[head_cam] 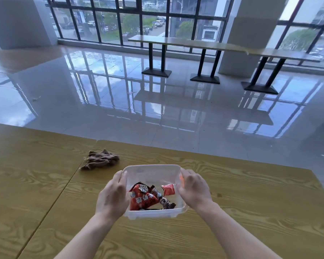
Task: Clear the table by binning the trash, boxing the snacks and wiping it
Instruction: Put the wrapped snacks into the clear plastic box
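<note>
Wood-grain table (251, 202) — cloth (100, 159), box (153, 214)

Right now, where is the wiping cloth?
In the head view the brown cloth lies crumpled on the wooden table, left of and beyond the clear box held between both hands, near the table's far edge.

left hand (112, 198): palm inward, fingers curled in a grip | right hand (194, 188): mirrored, fingers curled in a grip | both forearms bare, angled inward
</note>
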Demonstrator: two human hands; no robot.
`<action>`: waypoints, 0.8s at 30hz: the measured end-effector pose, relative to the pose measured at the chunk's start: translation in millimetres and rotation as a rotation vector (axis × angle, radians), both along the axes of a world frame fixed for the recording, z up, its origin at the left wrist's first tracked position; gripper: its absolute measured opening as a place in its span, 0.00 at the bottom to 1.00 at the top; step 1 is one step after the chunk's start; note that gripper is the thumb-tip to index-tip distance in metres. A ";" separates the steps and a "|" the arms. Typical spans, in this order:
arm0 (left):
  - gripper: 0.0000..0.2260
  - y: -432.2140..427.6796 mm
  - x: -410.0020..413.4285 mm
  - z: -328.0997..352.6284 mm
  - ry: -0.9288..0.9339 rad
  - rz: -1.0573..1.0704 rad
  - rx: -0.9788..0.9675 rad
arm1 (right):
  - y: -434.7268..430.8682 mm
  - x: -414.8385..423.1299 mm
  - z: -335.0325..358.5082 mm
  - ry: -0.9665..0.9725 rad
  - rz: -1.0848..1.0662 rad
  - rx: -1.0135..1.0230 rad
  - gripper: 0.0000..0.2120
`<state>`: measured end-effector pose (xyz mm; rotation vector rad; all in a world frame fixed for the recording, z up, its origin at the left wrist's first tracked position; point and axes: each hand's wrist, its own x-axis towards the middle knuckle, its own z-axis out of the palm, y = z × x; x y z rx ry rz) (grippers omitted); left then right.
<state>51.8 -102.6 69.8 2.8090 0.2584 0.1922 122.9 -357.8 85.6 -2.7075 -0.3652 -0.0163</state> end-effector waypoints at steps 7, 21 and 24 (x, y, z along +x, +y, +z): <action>0.23 -75.6 34.3 4.5 0.003 -0.154 0.000 | -81.3 0.3 5.1 -0.011 -0.160 -0.004 0.18; 0.23 -268.3 119.3 -5.1 0.068 -0.451 0.018 | -272.4 29.5 -8.7 0.037 -0.451 -0.039 0.21; 0.23 -303.5 137.0 -11.5 0.099 -0.496 0.043 | -306.1 41.4 -15.6 0.050 -0.479 -0.035 0.19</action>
